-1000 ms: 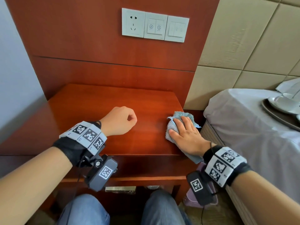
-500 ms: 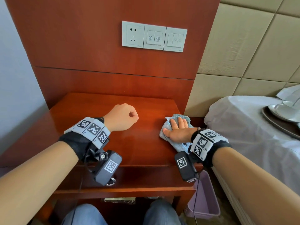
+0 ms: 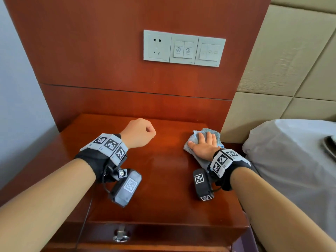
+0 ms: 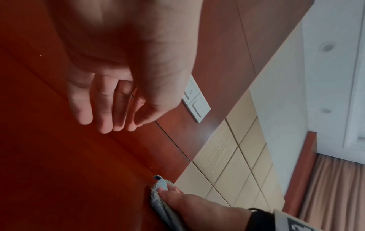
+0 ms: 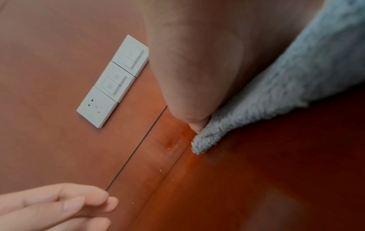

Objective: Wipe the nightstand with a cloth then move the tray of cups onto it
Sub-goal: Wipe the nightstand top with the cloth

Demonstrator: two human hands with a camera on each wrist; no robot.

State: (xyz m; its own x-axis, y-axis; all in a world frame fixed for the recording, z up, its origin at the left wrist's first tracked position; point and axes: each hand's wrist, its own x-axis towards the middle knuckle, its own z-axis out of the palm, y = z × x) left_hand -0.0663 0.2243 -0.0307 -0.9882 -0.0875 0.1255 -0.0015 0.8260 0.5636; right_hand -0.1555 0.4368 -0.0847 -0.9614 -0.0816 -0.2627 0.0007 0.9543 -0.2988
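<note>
The red-brown nightstand (image 3: 160,188) fills the middle of the head view. At its back right corner my right hand (image 3: 203,146) lies flat with straight fingers pressing a light blue fluffy cloth (image 3: 209,132) onto the top. The cloth (image 5: 276,96) nearly reaches the back panel in the right wrist view. My left hand (image 3: 138,132) hovers over the middle back of the top, its fingers (image 4: 104,109) loosely curled and holding nothing. Only a dark sliver of the tray (image 3: 330,146) shows on the bed at the right edge; the cups are out of view.
A white socket and switch panel (image 3: 183,48) sits on the wooden wall panel behind the nightstand. A padded beige headboard (image 3: 283,70) and the bed with a white sheet (image 3: 291,160) stand to the right. A drawer pull (image 3: 121,235) is on the front.
My right hand has slid the cloth from the front right toward the back right corner of the nightstand. The left hand stayed loosely curled. The tray has slipped almost out of view.
</note>
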